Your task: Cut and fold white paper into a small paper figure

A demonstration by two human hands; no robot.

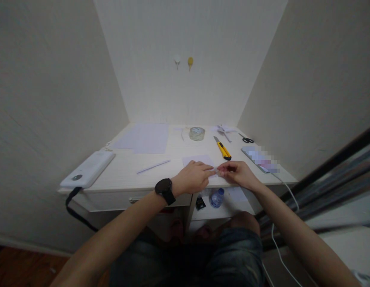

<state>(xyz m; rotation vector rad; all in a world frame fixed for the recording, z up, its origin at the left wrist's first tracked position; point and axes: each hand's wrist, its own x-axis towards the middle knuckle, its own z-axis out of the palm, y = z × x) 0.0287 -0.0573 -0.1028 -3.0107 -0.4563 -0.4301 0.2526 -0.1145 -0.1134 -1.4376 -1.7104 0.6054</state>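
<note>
A: Both forearms reach in from the near edge, angled toward each other, and meet at the front middle of the pale wooden worktop (125,167). The left hand (192,177), with a black round wristwatch (165,190) on its wrist, lies knuckles up, fingers curled and pointing right.

B: And the right hand (237,173) mirrors it, fingers pointing left, tips pinched together. Between the two sets of fingertips sits a small pale scrap (215,171), clamped from both sides; it is too small to tell what it is.

A: Just beyond the left hand lies a small lilac sheet of paper (199,160), flat on the worktop, its near edge hidden under the knuckles.

B: Farther right, a yellow and black utility knife (223,150) lies near the right hand but apart from it. At the far side stand a roll of clear tape (197,133) and black-handled scissors (247,139).

A: On the left, a thin lilac strip (153,166) and a larger lilac sheet (144,138).
</note>
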